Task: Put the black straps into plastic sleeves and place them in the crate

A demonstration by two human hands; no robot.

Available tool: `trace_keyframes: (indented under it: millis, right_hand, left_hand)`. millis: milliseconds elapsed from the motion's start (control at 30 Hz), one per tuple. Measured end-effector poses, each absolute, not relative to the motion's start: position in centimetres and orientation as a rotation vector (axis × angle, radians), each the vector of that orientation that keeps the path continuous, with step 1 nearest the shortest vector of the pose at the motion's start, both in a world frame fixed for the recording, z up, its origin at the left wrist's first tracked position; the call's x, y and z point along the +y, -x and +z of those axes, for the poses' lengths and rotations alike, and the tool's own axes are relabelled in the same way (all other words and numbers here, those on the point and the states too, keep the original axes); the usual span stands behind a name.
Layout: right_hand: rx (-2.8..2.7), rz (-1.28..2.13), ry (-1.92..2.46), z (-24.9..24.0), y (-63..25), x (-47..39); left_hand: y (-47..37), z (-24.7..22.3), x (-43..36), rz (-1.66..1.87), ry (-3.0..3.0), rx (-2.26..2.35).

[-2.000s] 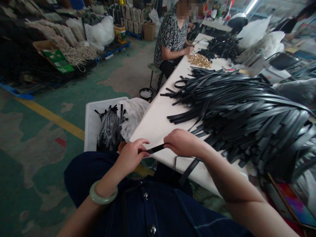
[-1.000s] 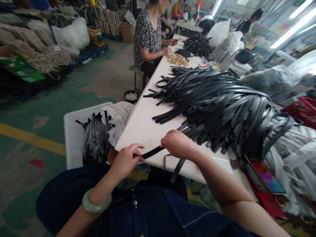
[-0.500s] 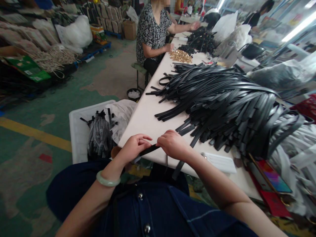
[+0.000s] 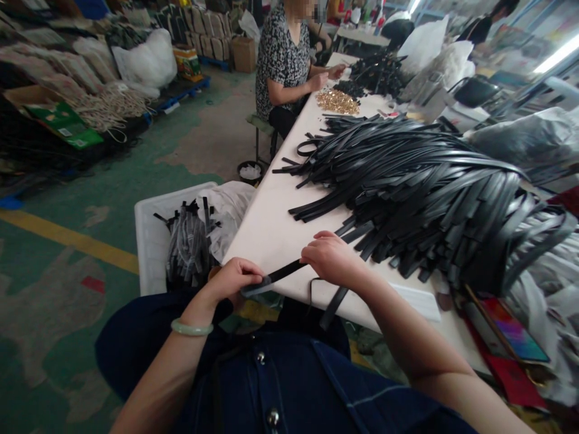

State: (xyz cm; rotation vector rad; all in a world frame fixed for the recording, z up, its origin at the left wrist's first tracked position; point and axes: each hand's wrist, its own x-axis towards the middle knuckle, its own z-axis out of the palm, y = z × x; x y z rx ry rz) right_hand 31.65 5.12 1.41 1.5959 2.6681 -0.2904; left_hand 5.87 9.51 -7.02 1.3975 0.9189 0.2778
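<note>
Between my two hands a black strap (image 4: 284,270) is stretched over the near edge of the white table (image 4: 271,232). My left hand (image 4: 235,279) pinches it near its left end, where a greyish piece shows. The fingers of my right hand (image 4: 332,258) are closed on the strap's other part, and they hide where it runs on. Below my right hand another black strap end (image 4: 333,307) hangs over the table edge. Just beyond lies a large heap of black straps (image 4: 407,175), their cut ends pointing towards me.
A white bin (image 4: 151,241) with bundled straps stands at the left. Gold metal pieces (image 4: 337,102) are piled farther up the table, beside a seated co-worker (image 4: 284,72). A phone (image 4: 511,328) and a white flat object (image 4: 414,301) lie at the right.
My hands have moved apart, so a longer stretch of strap shows between them. My left hand is slightly lower. The co-worker's outstretched arm has drawn back.
</note>
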Motion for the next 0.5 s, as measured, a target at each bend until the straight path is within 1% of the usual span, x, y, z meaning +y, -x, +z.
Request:
trace_keyframes:
  millis: [267,433,500]
  right_hand:
    - [2.612,-0.257,-1.425,4.6,-31.4,4.8]
    - [2.687,-0.212,-1.301,3.9,-28.9,4.3]
    - [2.787,-0.132,-1.439,3.4,-29.0,3.7]
  left_hand:
    - [-9.1,-6.5,7.9,0.397,-1.209,0.910]
    - [-11.8,-5.1,7.0,0.579,-1.257,0.911]
    - [-12.0,-4.6,7.0,0.632,-1.268,0.940]
